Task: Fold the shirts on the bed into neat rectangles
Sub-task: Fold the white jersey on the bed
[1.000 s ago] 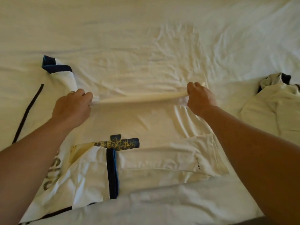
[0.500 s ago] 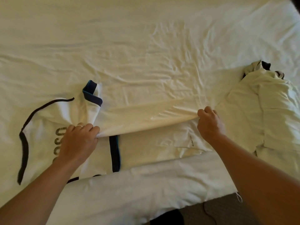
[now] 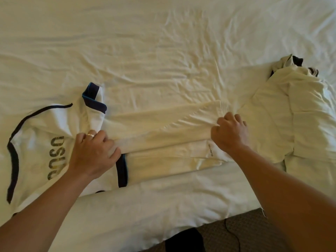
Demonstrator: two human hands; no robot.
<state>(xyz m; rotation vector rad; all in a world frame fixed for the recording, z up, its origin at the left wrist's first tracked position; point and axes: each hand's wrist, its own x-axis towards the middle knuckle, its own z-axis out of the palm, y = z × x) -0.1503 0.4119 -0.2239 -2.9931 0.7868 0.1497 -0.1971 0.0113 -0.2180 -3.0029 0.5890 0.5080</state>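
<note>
White jersey shirt with navy trim (image 3: 163, 142) lies across the near edge of the white-sheeted bed (image 3: 145, 42), its folded edge pinched at both ends: left hand (image 3: 92, 153) beside the navy sleeve band, right hand (image 3: 230, 132) near the hem. Uneven pulling could skew the fold; a crumpled second white shirt (image 3: 291, 113) just beside might snag.

folded shirt (image 3: 163, 135) on the bed (image 3: 163, 42), crumpled shirt (image 3: 300, 115) just beside it, rightward

Warm, soft light, faint shadows (slightly soft focus), wide-angle bowing at edges
</note>
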